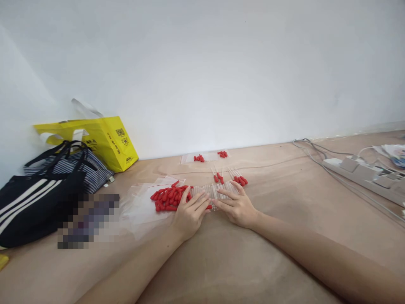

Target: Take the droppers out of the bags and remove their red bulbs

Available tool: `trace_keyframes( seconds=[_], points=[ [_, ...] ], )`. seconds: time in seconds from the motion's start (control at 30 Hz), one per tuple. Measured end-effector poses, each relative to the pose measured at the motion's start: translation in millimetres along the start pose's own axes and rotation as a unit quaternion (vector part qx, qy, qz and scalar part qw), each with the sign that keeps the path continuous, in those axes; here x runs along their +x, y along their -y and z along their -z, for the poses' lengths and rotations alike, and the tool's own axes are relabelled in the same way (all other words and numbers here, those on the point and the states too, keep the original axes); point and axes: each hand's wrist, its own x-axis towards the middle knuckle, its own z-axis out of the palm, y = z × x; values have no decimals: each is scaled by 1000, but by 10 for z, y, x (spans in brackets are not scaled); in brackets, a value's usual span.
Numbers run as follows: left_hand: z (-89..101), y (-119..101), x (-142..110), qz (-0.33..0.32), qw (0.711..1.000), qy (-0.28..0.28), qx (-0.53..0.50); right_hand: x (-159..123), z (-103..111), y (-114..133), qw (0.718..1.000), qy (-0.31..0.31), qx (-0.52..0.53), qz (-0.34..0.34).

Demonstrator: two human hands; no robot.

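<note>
A heap of clear thin droppers with red rubber bulbs point(167, 198) lies on the tan table point(221, 257). My left hand point(189, 213) rests flat on the heap, fingers stretched out over the clear tubes point(212, 191). My right hand point(237, 204) lies flat beside it, fingers spread on the same tubes. A few more droppers point(239, 180) lie just beyond my right hand. A filled clear bag of droppers point(209, 157) sits near the wall. Empty clear zip bags point(141, 202) lie left of the heap.
A black striped bag point(38, 198) and a yellow shopping bag point(101, 141) stand at the left by the white wall. A blurred patch point(87, 219) lies in front of them. A white power strip point(367, 175) with cables runs along the right.
</note>
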Motion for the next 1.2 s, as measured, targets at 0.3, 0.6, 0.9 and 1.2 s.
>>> trace_keyframes(
  seconds=[0.3,0.6,0.9,1.2],
  points=[
    [51,-31,5,-25,1000,-11,9,-102,43,-32,1000,24,9,9],
    [110,-89,3,-48,998,-26,11,-56,124,5,1000,11,26,12],
    [141,-115,-5,-42,998,-48,4,-27,159,8,996,16,80,31],
    [234,22,-89,19,999,-41,19,-126,165,-116,999,21,23,-40]
  ],
)
